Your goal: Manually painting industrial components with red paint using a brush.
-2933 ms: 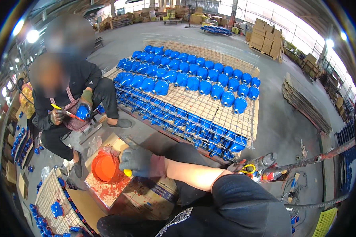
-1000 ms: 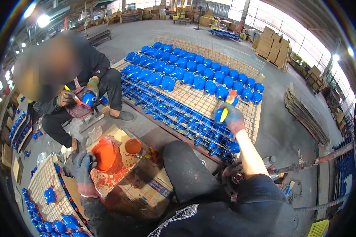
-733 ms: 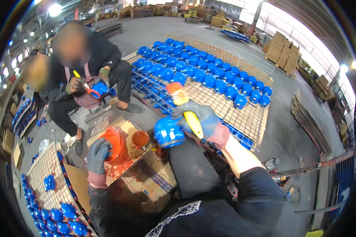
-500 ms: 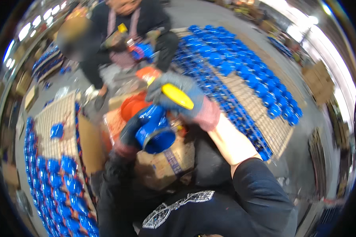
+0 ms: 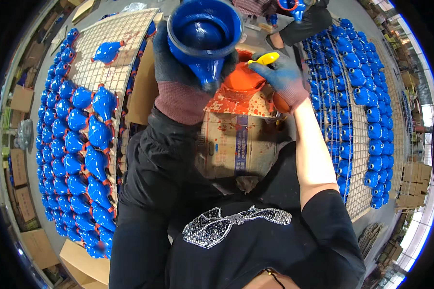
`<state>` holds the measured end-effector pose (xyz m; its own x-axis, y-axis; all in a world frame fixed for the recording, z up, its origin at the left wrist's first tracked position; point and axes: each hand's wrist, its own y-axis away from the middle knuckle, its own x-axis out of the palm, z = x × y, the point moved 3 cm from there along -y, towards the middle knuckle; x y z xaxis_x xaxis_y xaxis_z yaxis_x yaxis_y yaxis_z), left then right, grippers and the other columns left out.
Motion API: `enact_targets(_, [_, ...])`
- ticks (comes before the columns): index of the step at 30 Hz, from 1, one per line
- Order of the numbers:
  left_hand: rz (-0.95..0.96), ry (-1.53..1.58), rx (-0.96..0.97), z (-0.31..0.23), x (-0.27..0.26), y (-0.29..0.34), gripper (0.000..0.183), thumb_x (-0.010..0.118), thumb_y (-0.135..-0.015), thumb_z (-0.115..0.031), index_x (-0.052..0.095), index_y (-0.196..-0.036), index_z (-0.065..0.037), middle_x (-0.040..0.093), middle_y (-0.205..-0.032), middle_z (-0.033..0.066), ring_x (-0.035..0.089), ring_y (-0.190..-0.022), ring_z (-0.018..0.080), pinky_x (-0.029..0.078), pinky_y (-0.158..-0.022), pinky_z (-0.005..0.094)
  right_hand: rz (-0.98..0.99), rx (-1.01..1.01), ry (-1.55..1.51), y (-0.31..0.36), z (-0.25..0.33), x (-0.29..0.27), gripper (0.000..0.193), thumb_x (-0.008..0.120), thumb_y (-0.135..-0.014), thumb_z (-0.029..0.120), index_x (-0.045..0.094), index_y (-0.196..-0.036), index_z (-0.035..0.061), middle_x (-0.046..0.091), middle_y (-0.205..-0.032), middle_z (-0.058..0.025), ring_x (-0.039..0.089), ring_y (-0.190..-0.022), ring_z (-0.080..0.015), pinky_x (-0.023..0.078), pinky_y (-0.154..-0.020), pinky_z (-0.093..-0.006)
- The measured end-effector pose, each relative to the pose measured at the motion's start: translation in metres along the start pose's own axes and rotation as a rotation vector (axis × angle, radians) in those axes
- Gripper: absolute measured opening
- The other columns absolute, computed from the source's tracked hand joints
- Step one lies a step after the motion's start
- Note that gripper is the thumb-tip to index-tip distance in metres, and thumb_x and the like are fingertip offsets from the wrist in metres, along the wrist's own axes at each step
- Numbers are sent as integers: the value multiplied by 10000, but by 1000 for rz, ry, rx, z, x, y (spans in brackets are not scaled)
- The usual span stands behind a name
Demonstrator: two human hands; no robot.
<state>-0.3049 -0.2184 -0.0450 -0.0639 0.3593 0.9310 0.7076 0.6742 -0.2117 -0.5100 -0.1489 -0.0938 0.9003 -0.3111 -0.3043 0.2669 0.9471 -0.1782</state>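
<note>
My left hand [image 5: 168, 65], in a dark glove with a maroon cuff, is closed around a glossy blue metal fitting [image 5: 209, 59]. Its wide round mouth faces up toward me, and its narrow neck points down. On the right, my gloved right hand [image 5: 283, 76] grips a paintbrush by its yellow handle [image 5: 267, 59]. The brush end is hidden at an orange-red paint container [image 5: 240, 81], right beside that hand. Red-orange paint spatters the sheet [image 5: 236, 105] beneath the container.
A cardboard box [image 5: 226, 149] stands between my legs. At left, a mesh rack [image 5: 115, 29] carries rows of blue fittings [image 5: 99, 135]; another mesh rack [image 5: 359, 183] with more stands at right. A co-worker's leg [image 5: 306, 26] shows at the far side, near another blue fitting [image 5: 294, 7].
My left hand has raised the fitting, its mouth now upward. The brush has moved down from above the fitting to the paint container. My view has turned to the left.
</note>
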Motion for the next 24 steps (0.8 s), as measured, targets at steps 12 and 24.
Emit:
enact_targets(12, [21, -13, 92, -29, -1, -11, 675, 509, -870, -577, 444, -1305, -66, 563, -1187, 196, 588, -1049, 368, 559, -734, 473, 235, 184, 362, -12, -74, 39, 254, 650, -794, 148, 652, -1026, 43, 690, -925, -104, 650, -856, -188, 495, -776, -321])
enact_targets(24, [-149, -163, 160, 9, -9, 2, 530, 710, -820, -340, 467, -1241, -127, 591, -1109, 83, 642, -938, 246, 606, -681, 405, -43, 63, -9, 30, -5, -15, 169, 631, -829, -12, 655, -994, 9, 654, -926, -59, 615, -844, -117, 486, -740, -251])
